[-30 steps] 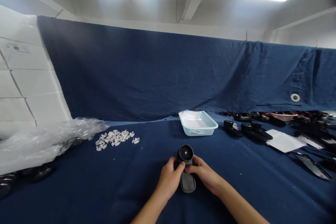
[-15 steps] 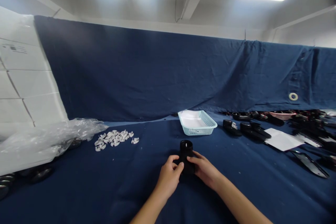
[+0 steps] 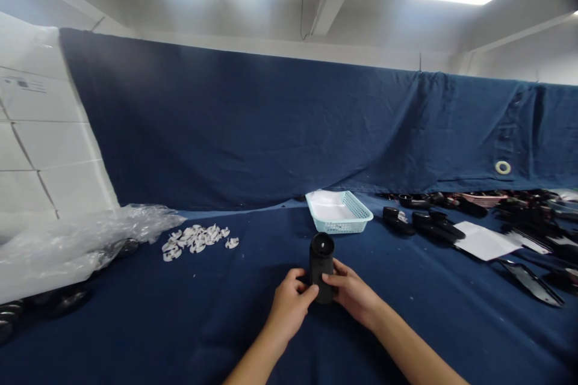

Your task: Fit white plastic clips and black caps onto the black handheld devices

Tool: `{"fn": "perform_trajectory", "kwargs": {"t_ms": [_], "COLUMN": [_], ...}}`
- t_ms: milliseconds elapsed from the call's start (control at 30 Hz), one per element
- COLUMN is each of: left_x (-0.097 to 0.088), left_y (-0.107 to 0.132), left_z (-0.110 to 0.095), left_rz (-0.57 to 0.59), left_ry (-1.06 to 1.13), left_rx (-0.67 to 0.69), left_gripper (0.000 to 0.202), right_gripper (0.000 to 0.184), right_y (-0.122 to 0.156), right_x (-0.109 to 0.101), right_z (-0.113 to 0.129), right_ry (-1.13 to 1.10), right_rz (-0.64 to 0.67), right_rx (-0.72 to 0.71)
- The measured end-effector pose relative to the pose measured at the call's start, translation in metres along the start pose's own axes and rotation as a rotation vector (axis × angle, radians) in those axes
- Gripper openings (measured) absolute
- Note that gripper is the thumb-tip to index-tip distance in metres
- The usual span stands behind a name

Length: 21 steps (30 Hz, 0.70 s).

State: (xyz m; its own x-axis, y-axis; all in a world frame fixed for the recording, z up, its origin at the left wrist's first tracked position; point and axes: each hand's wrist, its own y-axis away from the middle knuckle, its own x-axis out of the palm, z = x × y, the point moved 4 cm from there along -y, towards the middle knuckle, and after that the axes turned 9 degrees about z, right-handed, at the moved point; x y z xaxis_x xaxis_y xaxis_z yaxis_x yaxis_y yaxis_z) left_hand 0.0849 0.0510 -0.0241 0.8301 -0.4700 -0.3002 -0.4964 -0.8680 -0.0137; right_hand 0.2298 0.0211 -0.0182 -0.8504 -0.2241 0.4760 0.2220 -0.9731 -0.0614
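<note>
Between my two hands is a black plastic housing (image 3: 321,261), long and rounded, with a round cup-like opening at its far end and a small pale spot inside it. My left hand (image 3: 291,301) grips its left side, thumb near the lower edge. On the other side my right hand (image 3: 354,292) is closed on it, with the thumb across the top face and fingers behind. What lies under the part is hidden.
A light-blue basket (image 3: 341,227) with a white lining stands beyond my hands. Small white plastic pieces (image 3: 196,239) lie in a pile at left, near clear plastic wrap (image 3: 90,246). Black housings (image 3: 436,227) and a white sheet (image 3: 485,240) are at right.
The black housing has tilted between my hands, so its round opening now faces me more and more of its body shows. Both hands have stayed nearly in place.
</note>
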Motion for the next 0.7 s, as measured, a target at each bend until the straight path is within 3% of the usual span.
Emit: {"fn": "perform_trajectory", "kwargs": {"t_ms": [167, 367, 533, 700], "left_x": [0.0, 0.0, -0.002, -0.005], "left_y": [0.003, 0.001, -0.001, -0.002], "left_z": [-0.002, 0.001, 0.002, 0.001], "left_rz": [0.033, -0.023, -0.079, -0.094], "left_ry": [-0.009, 0.018, 0.092, 0.182], "left_rx": [0.018, 0.011, 0.004, -0.006], "left_gripper": [0.018, 0.015, 0.02, 0.031], "right_gripper": [0.049, 0.043, 0.051, 0.052], "right_y": [0.0, 0.002, 0.002, -0.001], "right_x": [0.006, 0.011, 0.011, 0.007], "right_z": [0.002, 0.005, 0.005, 0.0], "right_ry": [0.147, 0.352, 0.319, 0.34], "right_rz": [-0.017, -0.091, -0.089, -0.006], "right_rx": [-0.029, -0.108, -0.098, -0.063]}}
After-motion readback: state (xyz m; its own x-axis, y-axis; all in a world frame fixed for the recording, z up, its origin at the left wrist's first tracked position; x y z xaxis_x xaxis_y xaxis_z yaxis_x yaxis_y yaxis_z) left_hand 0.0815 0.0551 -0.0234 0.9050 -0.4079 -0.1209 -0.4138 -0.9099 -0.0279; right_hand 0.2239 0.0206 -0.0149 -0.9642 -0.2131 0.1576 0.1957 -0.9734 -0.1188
